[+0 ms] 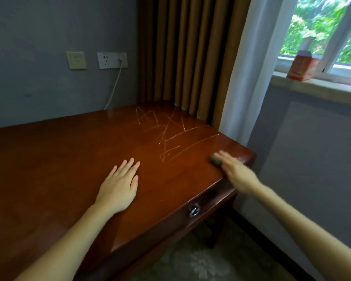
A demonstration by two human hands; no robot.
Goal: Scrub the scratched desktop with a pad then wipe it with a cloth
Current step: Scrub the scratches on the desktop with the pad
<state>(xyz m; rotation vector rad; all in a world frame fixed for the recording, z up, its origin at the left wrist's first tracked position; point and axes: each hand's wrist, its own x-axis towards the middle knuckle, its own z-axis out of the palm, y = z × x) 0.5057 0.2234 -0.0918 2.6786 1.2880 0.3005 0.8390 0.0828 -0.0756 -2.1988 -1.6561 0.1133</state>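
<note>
My right hand (pixel 234 171) lies on a small, dull grey-green scrubbing pad (pixel 215 160) near the right front corner of the glossy reddish-brown wooden desktop (pixel 69 159). The fingers rest fairly straight and close together on top of it. My thumb is hidden and the hand is blurred, so I cannot tell whether I pinch it. The part of the pad that shows is a soft-edged oblong, its long axis slanting with my fingers towards the pale, criss-crossing scratches (pixel 170 134) just beyond. My left hand (pixel 120 183) is flat on the polished wood, palm down, fingers straight and slightly spread. A round metal drawer pull (pixel 194 211) sits on the desk's front.
</note>
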